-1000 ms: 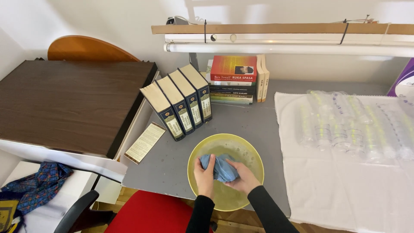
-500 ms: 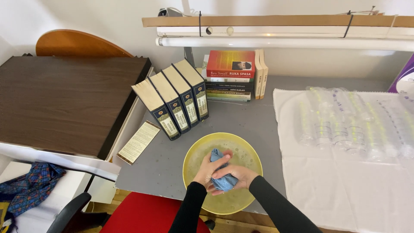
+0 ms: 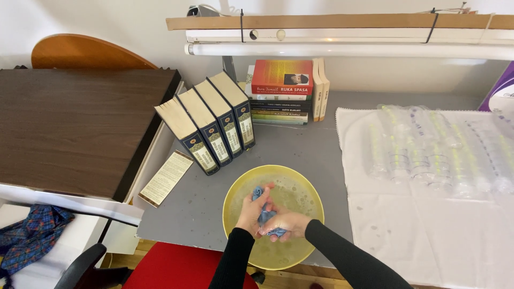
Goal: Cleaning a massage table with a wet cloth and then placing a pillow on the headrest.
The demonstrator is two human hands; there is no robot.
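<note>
Bare desk lies between the bowl and the back edge; four leaning books crowd the left edge, a book stack the back, clear tubes the right

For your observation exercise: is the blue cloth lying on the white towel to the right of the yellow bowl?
No, the blue cloth is squeezed between the left hand and right hand over the yellow bowl.
</note>
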